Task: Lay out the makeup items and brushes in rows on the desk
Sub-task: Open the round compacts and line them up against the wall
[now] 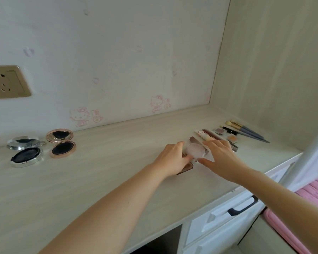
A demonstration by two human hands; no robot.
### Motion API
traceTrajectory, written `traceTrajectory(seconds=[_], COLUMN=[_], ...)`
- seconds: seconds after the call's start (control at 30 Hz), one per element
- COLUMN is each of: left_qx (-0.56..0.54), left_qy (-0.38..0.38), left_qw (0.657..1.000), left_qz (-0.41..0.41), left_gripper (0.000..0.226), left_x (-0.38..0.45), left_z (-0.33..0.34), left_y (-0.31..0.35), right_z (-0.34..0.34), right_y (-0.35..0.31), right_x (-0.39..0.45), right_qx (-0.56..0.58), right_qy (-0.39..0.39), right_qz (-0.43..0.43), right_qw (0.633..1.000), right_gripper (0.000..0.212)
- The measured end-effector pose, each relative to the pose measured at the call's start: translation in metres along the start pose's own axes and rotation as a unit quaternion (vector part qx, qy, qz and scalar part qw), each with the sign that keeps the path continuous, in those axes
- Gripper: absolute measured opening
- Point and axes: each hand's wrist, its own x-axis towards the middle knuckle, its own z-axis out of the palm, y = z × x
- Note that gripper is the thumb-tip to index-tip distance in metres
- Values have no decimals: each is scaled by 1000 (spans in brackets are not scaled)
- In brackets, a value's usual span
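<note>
Head view: nearest, both forearms reach over the pale counter (pixel 103 180). Left hand (pixel 173 158) pinches a round pink compact (pixel 195 150) in its grip above a brown palette (pixel 186 168); right hand (pixel 221 154) lies released, fingers straight, just beside it. Farther right sit tubes (pixel 207 135) and brushes (pixel 246 129) in a row. Far left, two opened compacts (pixel 61 143).

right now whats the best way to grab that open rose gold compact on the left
Take the rose gold compact by its round base, pinching the rim from above on both sides. Its mirrored lid stands open toward the wall, so gripping the lid would probably swing the hinge.
</note>
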Motion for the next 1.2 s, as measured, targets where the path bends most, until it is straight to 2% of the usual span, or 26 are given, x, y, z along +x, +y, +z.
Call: traceTrajectory(seconds=[0.17, 0.6, 0.73, 0.93, 1.07, 1.13, 1.2], left_qx=[-86, -211, -304, -447, -484, -495, -498], left_qy=[-11, 61, 90, 163, 203, 216, 230], left_qw=[996, 975, 948, 879, 851, 842, 836], left_qz=[2, 27, 27, 3, -15, -13, -11], left_gripper=[37, 45, 46, 39, 45, 46, 43], left_x=[7, 7, -2, -36, -63, -76, -89], left_z=[8, 5, -9, -32, -47, -53, -60], left_y=[0, 1, 5, -5, -17, -26, -36], right_z=[7, -15, -25, -31, -28, -24, -21], right_y=[2, -13, -26, -64, -94, -109, -124], right_x=[5, 16, 14, 10, 5, 3, 2], right_qx=[25, 95, 193, 294, 371, 388, 395], right_qy=[5, 2, 35, 48, 18, 13, 12], right_qz=[-13, 8, -1, -31, -42, -50, -59], right_qw=[1000, 995, 981, 954, 928, 920, 917], right_gripper=[67, 61, 49, 53, 50, 43, 45])
